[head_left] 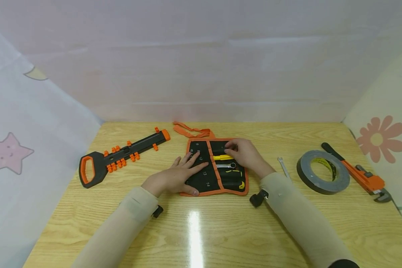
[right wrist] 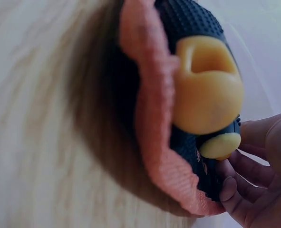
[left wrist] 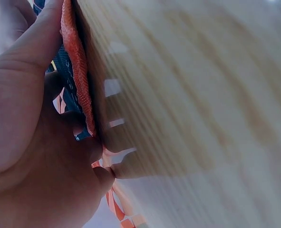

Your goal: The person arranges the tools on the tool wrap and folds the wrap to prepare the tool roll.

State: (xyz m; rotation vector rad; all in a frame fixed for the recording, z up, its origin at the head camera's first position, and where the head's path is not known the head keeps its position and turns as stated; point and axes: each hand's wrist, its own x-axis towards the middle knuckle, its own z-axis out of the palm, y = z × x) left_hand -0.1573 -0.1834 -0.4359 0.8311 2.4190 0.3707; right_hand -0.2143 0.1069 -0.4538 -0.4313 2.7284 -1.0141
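A black tool roll (head_left: pixel 204 147) with orange trim lies unfolded, numbers printed on its left panel. My left hand (head_left: pixel 177 175) rests on that panel with fingers spread, its thumb along the front edge. My right hand (head_left: pixel 246 154) is at the top right pocket, its thumb and forefinger close together there. I cannot tell whether they pinch anything. In the pockets below sit a bright yellow tool (head_left: pixel 223 157), a ring-ended wrench (head_left: pixel 226 165) and a black tool with a yellow end (head_left: pixel 242 185). Close up, the right wrist view has that yellow end (right wrist: pixel 209 102) beside the orange trim (right wrist: pixel 152 104).
An orange tie strap (head_left: pixel 191 130) trails behind the roll. To the left lies a black rack with orange clips (head_left: pixel 124 154). On the right are a small wrench (head_left: pixel 283 167), a grey tape roll (head_left: pixel 322 186) and an orange pipe wrench (head_left: pixel 363 178). Cloth walls border the wooden table (head_left: pixel 227 230).
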